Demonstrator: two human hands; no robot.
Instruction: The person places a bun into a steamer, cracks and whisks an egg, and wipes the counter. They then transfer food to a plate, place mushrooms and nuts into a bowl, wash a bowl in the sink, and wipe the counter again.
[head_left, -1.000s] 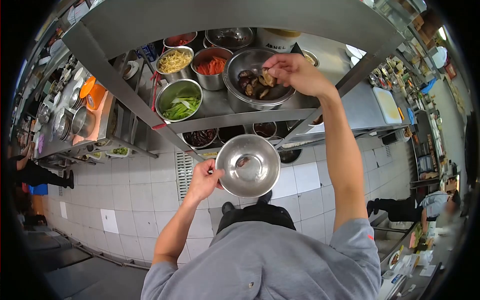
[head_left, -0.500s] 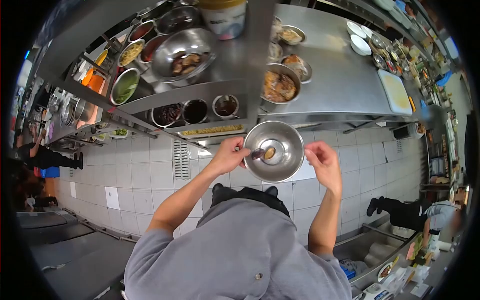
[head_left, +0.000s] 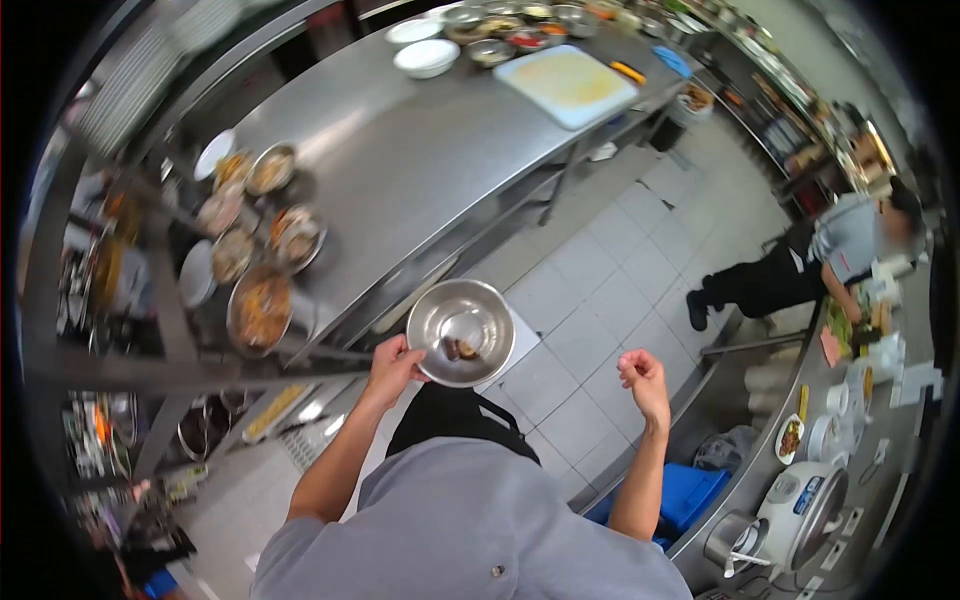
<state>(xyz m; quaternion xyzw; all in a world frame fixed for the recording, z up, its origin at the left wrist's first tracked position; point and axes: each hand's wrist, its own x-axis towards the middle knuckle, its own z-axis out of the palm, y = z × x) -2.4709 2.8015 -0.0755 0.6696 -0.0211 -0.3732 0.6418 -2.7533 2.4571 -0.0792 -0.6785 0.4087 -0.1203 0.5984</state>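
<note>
My left hand (head_left: 393,370) grips the rim of a stainless steel bowl (head_left: 445,308) from its left side. A few small dark brown and tan pieces (head_left: 459,349) lie at the bottom of that bowl; what they are I cannot make out. The bowl hangs in front of my waist, beside the edge of the steel worktable (head_left: 400,170). Away from the bowl to the right, my right hand (head_left: 641,382) is raised in the air with its fingers curled in, and nothing shows in them.
Several food-filled bowls, one of them a large metal bowl (head_left: 260,310), stand at the worktable's left end. White bowls (head_left: 426,60) and a cutting board (head_left: 566,84) sit farther along. Another person (head_left: 840,240) works at the right counter, where a rice cooker (head_left: 800,505) stands.
My view has swung to the right, bringing the other person and right counter closer. My right hand has moved away from the bowl's rim. The left still holds the bowl.
</note>
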